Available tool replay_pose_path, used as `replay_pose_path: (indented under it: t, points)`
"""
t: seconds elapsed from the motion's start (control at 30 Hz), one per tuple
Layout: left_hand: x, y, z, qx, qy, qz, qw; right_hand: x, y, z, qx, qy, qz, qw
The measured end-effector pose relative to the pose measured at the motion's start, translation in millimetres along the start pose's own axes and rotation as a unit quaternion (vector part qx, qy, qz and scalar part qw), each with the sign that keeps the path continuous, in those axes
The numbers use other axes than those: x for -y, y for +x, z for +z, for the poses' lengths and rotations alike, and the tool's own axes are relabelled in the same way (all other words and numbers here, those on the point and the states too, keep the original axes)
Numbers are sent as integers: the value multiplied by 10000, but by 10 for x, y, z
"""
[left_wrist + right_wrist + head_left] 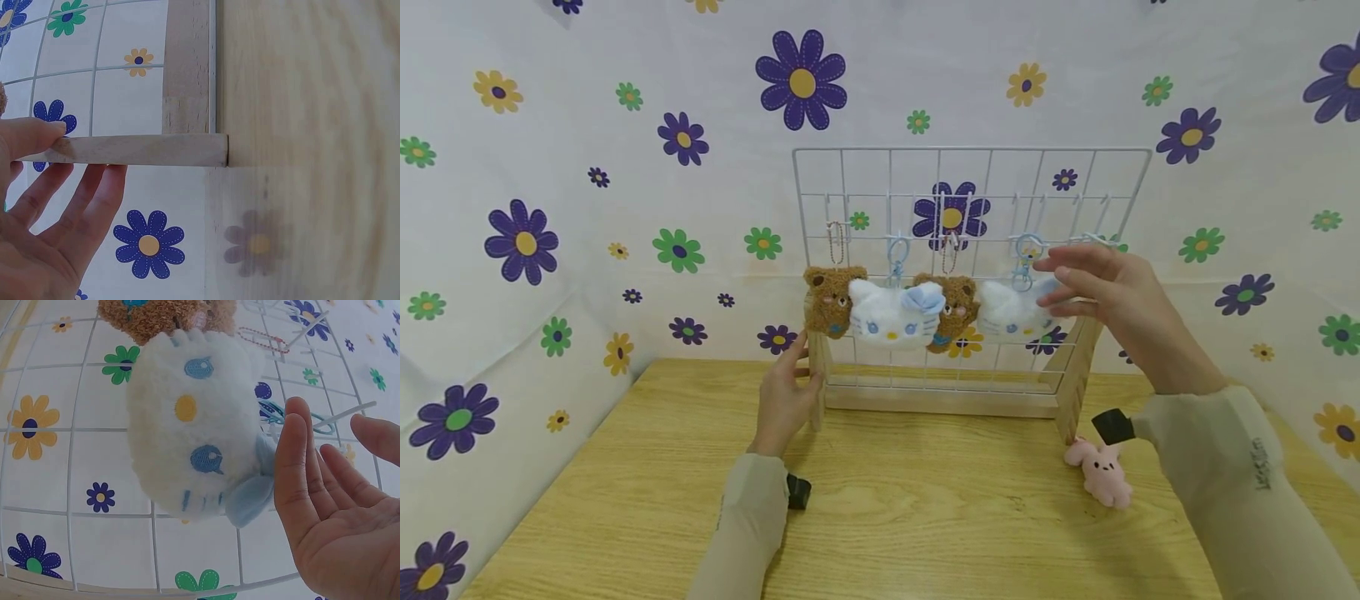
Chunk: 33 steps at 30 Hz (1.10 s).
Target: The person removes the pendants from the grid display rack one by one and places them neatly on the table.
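A white plush cat keychain (pixel 1011 312) with blue eyes and a blue bow hangs by a pale blue clasp (pixel 1024 250) from a hook on the white wire rack (pixel 970 154), right of centre in the head view. The right hand (pixel 1116 300) is raised in front of it, fingers straight and spread, the grip apart and holding nothing; its fingertips lie just at the plush's right edge, and the right wrist view shows the open palm beside the cat's bow, though whether skin touches fabric cannot be told.

To the left along the same row of hooks hang a brown bear (pixel 953 310), a second white cat (pixel 891 315) with a blue bow, and another brown bear (pixel 829 298); all four hang close together at mid-frame.

The rack stands in a wooden base (pixel 940 402) on the worktop (pixel 887 508). The left hand (pixel 784 398) rests on the base's left upright post (pixel 817 367), thumb on one side and straight fingers along the other, as the left wrist view shows; the grip is relaxed and apart, steadying rather than clamped.

On the worktop, at the lower right near the base's right foot, lies a small pink plush animal (pixel 1105 475). Behind everything hangs a white cloth (pixel 587 125) printed with purple, green and yellow flowers
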<state>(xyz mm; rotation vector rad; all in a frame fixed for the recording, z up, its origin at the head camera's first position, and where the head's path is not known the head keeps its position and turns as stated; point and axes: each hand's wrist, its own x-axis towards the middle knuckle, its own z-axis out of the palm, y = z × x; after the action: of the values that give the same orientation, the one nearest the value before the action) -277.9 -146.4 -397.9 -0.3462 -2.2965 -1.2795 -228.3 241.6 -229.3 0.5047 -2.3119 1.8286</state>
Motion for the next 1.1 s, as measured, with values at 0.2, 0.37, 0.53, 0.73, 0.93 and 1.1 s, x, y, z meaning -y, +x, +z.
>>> replay_pose_path:
  t: [0.2, 0.37, 0.53, 0.73, 0.93, 1.1]
  points:
    - [3, 5, -6, -20, 47, -24, 10000, 15, 54, 81, -139, 102, -80, 9998]
    - [8, -14, -15, 21, 27, -55, 10000, -12, 101, 146, -203, 184, -29, 9996]
    - [1, -22, -22, 60, -31, -135, 9999, -11, 142, 187, -390, -21, 53, 9992]
    - [4, -16, -25, 56, -38, -146, 9999, 8, 174, 226, -698, -344, 99, 9969]
    - [-2, -20, -16, 45, -49, -132, 9999, 56, 218, 268, -847, -524, 182, 9949]
    - [-4, -14, -7, 35, -95, -100, 9999, 92, 228, 275, -949, -591, 248, 9934]
